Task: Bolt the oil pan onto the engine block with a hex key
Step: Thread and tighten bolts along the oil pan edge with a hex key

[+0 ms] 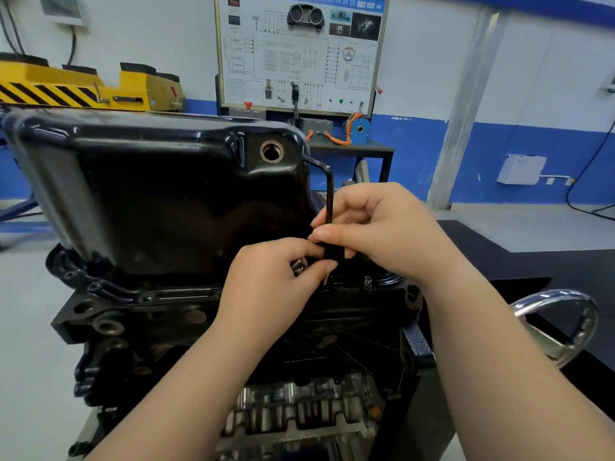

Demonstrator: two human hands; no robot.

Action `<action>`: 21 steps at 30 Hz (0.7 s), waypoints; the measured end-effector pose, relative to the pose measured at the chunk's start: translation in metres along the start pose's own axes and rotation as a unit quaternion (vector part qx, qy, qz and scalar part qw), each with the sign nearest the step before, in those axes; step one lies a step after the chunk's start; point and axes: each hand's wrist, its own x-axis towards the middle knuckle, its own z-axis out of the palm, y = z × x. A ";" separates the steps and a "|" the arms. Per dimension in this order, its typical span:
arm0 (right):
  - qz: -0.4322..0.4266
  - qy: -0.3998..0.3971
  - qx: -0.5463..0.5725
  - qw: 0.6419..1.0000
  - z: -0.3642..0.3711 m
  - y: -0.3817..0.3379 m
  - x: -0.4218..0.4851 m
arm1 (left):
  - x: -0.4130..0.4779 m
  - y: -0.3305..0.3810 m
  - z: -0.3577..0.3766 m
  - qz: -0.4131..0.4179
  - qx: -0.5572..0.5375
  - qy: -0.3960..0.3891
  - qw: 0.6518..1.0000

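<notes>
A glossy black oil pan [159, 194] sits upside down on the dark engine block [173, 327], its flange lying along the block's top edge. A black L-shaped hex key [329, 194] stands upright at the pan's near right flange, its short arm pointing left at the top. My right hand [382, 227] pinches the key's long shaft between thumb and fingers. My left hand [276, 271] is curled just below, holding silver bolts [298, 266] in its fingers, with one fingertip beside the key's lower end. Another bolt [367, 281] stands in the flange to the right.
A chrome handwheel [565, 324] of the engine stand juts out at the right. Behind the pan stand a wiring training board [299, 51] on a dark table and yellow lift equipment [83, 88] at the left. A dark floor mat [532, 261] lies at the right.
</notes>
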 end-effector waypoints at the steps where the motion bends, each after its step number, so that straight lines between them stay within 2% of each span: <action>1: 0.000 0.000 0.000 1.000 0.000 0.000 0.000 | 0.000 0.000 0.000 -0.002 -0.001 0.000 1.000; 9: -0.002 -0.005 -0.006 1.000 0.002 0.001 0.001 | 0.000 0.000 0.000 -0.018 -0.024 -0.007 1.000; 14: 0.001 -0.024 0.057 0.998 -0.005 0.001 0.002 | 0.000 -0.001 0.001 -0.022 -0.018 0.000 1.000; 21: -0.008 -0.017 0.063 0.998 -0.005 0.003 0.004 | 0.000 0.000 0.001 -0.020 -0.015 -0.003 1.000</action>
